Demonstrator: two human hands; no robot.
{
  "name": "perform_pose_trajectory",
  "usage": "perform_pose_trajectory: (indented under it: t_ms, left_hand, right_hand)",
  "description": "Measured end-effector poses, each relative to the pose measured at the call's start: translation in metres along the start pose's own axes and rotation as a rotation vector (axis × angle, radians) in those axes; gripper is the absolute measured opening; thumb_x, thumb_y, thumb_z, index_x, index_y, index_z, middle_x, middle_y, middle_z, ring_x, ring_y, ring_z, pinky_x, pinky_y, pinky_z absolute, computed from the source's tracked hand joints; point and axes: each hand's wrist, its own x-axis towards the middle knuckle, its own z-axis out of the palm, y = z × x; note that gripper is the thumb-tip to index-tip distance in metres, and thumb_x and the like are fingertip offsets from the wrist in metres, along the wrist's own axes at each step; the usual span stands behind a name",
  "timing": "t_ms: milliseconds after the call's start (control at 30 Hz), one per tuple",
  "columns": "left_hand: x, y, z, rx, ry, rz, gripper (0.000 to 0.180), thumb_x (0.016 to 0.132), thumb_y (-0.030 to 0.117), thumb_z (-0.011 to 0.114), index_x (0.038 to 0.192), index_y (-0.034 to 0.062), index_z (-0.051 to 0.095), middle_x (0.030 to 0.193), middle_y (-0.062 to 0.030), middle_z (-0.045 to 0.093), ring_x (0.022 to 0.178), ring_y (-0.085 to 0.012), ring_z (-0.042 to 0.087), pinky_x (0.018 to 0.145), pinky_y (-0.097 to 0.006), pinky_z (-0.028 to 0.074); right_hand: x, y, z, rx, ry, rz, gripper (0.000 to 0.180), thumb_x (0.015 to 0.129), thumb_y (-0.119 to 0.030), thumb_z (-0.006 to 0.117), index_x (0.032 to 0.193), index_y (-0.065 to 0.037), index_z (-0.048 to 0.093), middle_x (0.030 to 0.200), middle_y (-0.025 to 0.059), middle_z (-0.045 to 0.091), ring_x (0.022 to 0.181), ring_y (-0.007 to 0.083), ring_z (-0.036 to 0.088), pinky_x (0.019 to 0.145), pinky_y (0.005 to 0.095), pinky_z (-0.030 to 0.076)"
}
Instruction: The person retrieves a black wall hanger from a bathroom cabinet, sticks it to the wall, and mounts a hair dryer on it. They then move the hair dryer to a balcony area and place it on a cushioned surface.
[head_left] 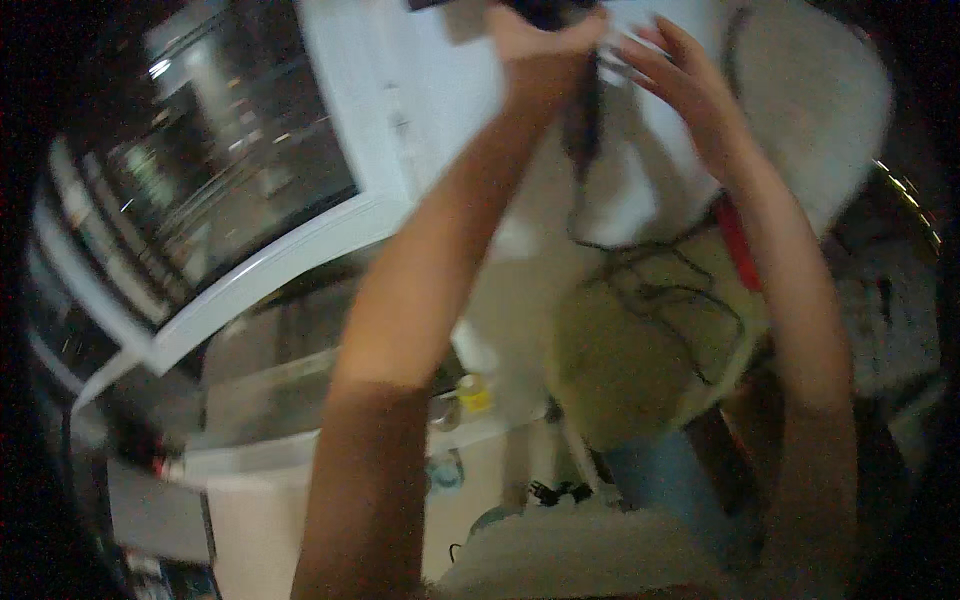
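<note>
Both my arms reach up toward the top of the blurred picture. My left hand (540,45) is closed around a dark object (548,10) at the top edge. A dark long part (585,125) hangs below that hand, and a thin black cord (640,280) trails down from it. My right hand (685,80) is beside it to the right, fingers stretched toward a small pale piece (618,62). The blur hides whether those fingers grip the piece.
A white-framed window (250,270) with dark glass fills the left. Under my hands are a yellow-green round thing (610,370) crossed by black cords, a red strip (738,245) and a blue object (665,485). A small yellow bottle (475,392) stands on a white ledge (250,462).
</note>
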Motion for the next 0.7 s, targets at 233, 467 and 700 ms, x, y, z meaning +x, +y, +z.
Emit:
perform_pose_trajectory:
  t_ms: [233,467,700]
  left_hand:
    - [-0.044,0.102,-0.036,0.351,0.043,-0.15,0.027,0.076,0.019,0.073,0.095,0.0027,0.062,0.087,-0.0138,0.064,0.075,-0.0288,0.062,0.068,-0.036,0.049]
    - [-0.106,0.194,-0.086,0.291,0.462,-0.287,0.05,0.072,0.019,0.077,0.108,-0.0023,0.048,0.092,-0.013,0.061,0.086,-0.0251,0.064,0.078,-0.035,0.051]
    - [-0.183,0.279,-0.115,0.414,0.603,-0.392,0.054,0.07,0.016,0.078,0.114,0.0026,0.048,0.101,-0.0078,0.058,0.09,-0.016,0.056,0.076,-0.029,0.047]
  right_hand:
    - [-0.165,0.108,-0.069,-0.492,-0.871,0.253,0.07,0.074,-0.02,0.074,0.134,-0.007,0.04,0.14,0.0135,0.036,0.122,0.0267,0.043,0.102,0.0383,0.036]
    - [-0.258,0.219,-0.125,-0.686,-0.677,0.473,0.078,0.07,-0.021,0.075,0.137,-0.008,0.037,0.133,0.0167,0.045,0.117,0.0284,0.048,0.099,0.0385,0.039]
    - [-0.248,0.134,-0.101,-0.624,-0.577,0.408,0.061,0.08,-0.017,0.064,0.134,-0.004,0.038,0.13,0.0157,0.046,0.113,0.025,0.05,0.1,0.0371,0.038]
